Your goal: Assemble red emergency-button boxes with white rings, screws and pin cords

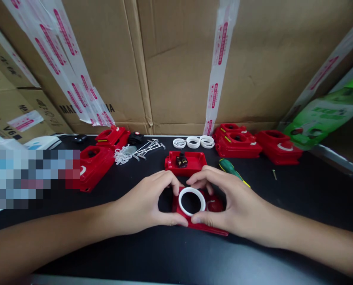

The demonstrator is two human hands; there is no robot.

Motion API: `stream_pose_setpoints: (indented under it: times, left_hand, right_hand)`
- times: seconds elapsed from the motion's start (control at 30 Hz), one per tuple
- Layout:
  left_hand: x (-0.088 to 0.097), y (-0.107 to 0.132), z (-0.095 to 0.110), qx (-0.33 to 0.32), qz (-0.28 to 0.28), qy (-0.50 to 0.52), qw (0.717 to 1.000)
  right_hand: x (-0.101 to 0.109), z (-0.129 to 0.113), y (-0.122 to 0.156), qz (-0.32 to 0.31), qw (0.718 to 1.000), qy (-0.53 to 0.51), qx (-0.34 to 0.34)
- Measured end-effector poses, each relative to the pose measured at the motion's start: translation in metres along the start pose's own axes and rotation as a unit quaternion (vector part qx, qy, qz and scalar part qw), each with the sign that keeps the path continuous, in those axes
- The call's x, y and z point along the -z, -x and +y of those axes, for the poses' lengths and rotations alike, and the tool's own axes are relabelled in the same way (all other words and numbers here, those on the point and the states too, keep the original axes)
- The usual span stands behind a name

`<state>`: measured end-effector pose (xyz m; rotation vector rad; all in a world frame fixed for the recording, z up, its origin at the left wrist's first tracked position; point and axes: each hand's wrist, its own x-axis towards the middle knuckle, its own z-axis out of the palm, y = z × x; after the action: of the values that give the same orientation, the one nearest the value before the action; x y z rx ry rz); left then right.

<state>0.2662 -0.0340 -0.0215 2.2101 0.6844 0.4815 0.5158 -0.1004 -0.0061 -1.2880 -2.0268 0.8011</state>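
A red housing cover [179, 222] lies on the black table in front of me, with a white plastic ring [180, 206] around its round opening. My left hand [146, 202] grips the left side of the cover, thumb at the near edge and fingertips at the far edge. My right hand [232, 198] curls over the right side. Its thumb presses the near rim of the ring and its index finger reaches the far rim. Just behind the hands sits an open red box [198, 160] holding a black switch with brass contacts [181, 160].
White rings [193, 141] stand behind the box. Red housings stand at left [97, 166] and right [238, 144]. A green screwdriver [230, 168], a screw [274, 174], T-shaped metal pins [148, 148] and white cord [123, 154] lie around. A green bottle [321, 114] leans near the cardboard [176, 87].
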Motion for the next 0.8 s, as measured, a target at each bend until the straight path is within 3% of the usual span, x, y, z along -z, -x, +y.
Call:
stream_pose_setpoints:
  times: [0.13, 0.27, 0.47, 0.63, 0.8]
  left_hand:
    - [0.002, 0.001, -0.003, -0.009, 0.000, 0.010, 1.000]
    - [0.004, 0.001, -0.003, -0.007, -0.002, 0.009, 1.000]
    - [0.002, 0.002, -0.001, -0.003, 0.004, 0.001, 1.000]
    - [-0.003, 0.003, 0.000, -0.013, 0.009, -0.001, 1.000]
    - [-0.004, 0.002, -0.002, -0.043, 0.010, -0.003, 0.999]
  right_hand:
    - [0.009, 0.000, 0.001, -0.054, 0.997, -0.008, 0.051]
    - [0.019, 0.004, 0.000, -0.117, 0.991, -0.038, 0.054]
    - [0.015, 0.008, -0.003, -0.082, 0.994, -0.017, 0.068]
    - [0.001, 0.001, 0.001, -0.024, 0.999, 0.002, 0.037]
    - [-0.003, -0.003, 0.003, -0.014, 0.999, 0.013, 0.031]
